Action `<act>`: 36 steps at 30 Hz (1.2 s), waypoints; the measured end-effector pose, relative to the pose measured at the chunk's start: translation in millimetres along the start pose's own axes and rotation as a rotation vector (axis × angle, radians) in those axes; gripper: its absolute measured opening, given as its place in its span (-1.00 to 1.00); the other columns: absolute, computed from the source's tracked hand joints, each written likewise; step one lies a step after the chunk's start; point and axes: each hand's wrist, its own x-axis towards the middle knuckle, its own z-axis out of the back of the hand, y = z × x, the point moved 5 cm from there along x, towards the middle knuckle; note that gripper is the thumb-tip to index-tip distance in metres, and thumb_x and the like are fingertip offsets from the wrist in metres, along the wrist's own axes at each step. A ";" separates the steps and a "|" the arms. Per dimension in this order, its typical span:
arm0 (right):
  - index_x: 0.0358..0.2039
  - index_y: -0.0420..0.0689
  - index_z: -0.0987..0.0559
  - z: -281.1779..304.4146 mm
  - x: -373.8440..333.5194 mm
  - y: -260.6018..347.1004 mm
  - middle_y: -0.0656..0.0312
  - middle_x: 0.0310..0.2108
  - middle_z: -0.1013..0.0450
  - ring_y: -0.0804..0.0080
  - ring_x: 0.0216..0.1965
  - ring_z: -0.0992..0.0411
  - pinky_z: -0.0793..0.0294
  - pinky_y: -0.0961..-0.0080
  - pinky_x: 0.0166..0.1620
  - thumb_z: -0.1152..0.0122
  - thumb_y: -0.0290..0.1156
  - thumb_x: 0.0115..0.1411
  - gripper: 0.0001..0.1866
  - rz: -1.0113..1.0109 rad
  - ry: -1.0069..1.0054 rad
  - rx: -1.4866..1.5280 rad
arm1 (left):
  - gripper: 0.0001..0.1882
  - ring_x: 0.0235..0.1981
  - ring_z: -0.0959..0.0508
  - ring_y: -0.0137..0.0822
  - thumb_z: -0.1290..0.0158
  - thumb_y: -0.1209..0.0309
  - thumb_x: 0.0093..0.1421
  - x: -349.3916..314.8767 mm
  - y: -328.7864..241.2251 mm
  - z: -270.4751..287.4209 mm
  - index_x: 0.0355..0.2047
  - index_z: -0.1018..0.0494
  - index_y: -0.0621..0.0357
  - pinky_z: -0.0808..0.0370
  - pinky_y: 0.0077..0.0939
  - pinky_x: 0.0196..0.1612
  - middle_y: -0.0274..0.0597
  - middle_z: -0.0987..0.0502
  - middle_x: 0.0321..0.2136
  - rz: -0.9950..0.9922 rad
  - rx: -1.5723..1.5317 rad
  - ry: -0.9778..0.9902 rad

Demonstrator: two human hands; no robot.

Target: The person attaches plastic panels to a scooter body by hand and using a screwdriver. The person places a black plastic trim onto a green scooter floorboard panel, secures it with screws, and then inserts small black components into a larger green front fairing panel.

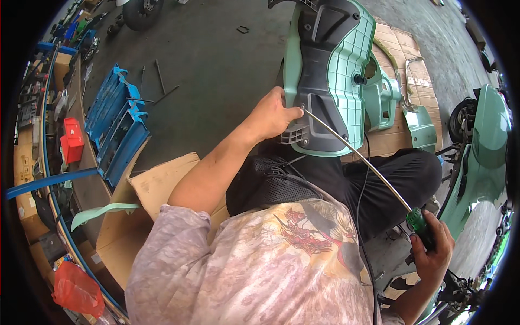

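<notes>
As the right grip [434,248] clasps the screwdriver [417,221], its long shaft [379,177] points forward-left toward the panel [319,70] the left grip [272,115] pinches.

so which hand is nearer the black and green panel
Left. The left hand is on the lower left edge of the black and green panel; the right hand is away from it, to the lower right, around the green screwdriver handle.

Panel [323,75] top off-frame; left hand [272,115] part-hidden
</notes>
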 end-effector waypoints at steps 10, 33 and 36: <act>-0.06 -0.21 -0.54 6.8 0.3 24.5 0.09 -0.49 -0.43 0.24 -0.51 -0.45 -0.39 0.41 -0.40 -0.34 -0.31 -0.04 -0.50 -0.019 0.006 -0.037 | -0.37 -0.18 -0.55 0.04 -0.16 0.24 0.07 1.9 -6.6 -4.6 -0.11 -0.26 0.64 -0.46 -0.31 -0.11 0.32 -0.49 -0.24 -0.032 0.111 -0.017; 0.05 -0.32 -0.30 62.5 -3.7 155.2 -0.15 -0.21 -0.35 0.03 -0.42 -0.37 -0.42 0.29 -0.35 -0.33 -0.45 -0.02 -0.38 0.365 0.067 -0.271 | -0.46 -0.12 -0.51 0.21 -0.12 0.31 0.11 -11.7 -15.2 -15.6 -0.12 -0.22 0.58 -0.43 -0.14 -0.03 0.43 -0.46 -0.20 -0.076 0.098 -0.208; 0.06 -0.28 -0.31 55.8 -16.3 169.8 -0.09 -0.31 -0.36 0.01 -0.41 -0.39 -0.43 0.31 -0.31 -0.24 -0.53 0.05 -0.46 0.451 0.106 -0.513 | -0.46 -0.12 -0.51 0.22 -0.12 0.31 0.11 -12.1 -16.6 -19.4 -0.12 -0.21 0.58 -0.43 -0.14 -0.02 0.44 -0.45 -0.18 -0.110 0.118 -0.212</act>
